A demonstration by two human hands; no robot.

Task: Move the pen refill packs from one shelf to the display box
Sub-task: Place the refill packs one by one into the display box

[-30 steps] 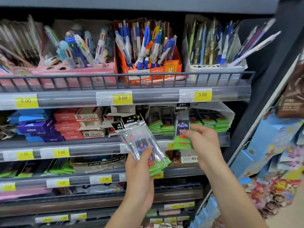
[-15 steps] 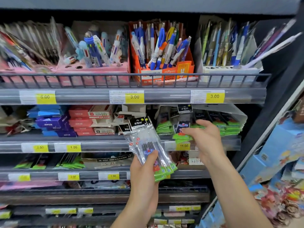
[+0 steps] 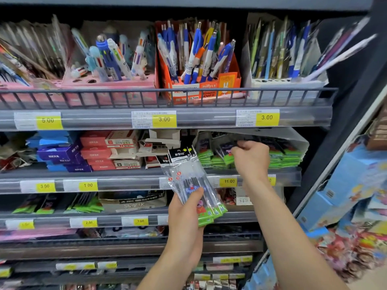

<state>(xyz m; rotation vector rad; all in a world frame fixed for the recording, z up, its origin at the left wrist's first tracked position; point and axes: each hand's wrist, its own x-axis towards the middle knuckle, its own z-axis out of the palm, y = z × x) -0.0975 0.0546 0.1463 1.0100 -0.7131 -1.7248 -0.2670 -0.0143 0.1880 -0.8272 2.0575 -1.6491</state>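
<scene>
Nearest, at about six o'clock, the left hand [image 3: 185,218] grasps a fanned bunch of pen refill packs [image 3: 189,185] in front of the shelves, thumb across their clear fronts, black headers up and green ends down. Farther in, toward two o'clock, the right hand [image 3: 252,159] reaches into the white display box [image 3: 301,143] on the second shelf, fingers curled onto a pack among the green-ended packs [image 3: 211,159] stacked there. Beyond, at twelve o'clock, an orange pen box [image 3: 226,82] stands behind the top shelf's wire rail [image 3: 167,99].

Orange miffy pencil box [image 3: 201,84] on wire-railed top shelf, pink pen holder [image 3: 109,88] beside, yellow price tags [image 3: 164,120] below
</scene>
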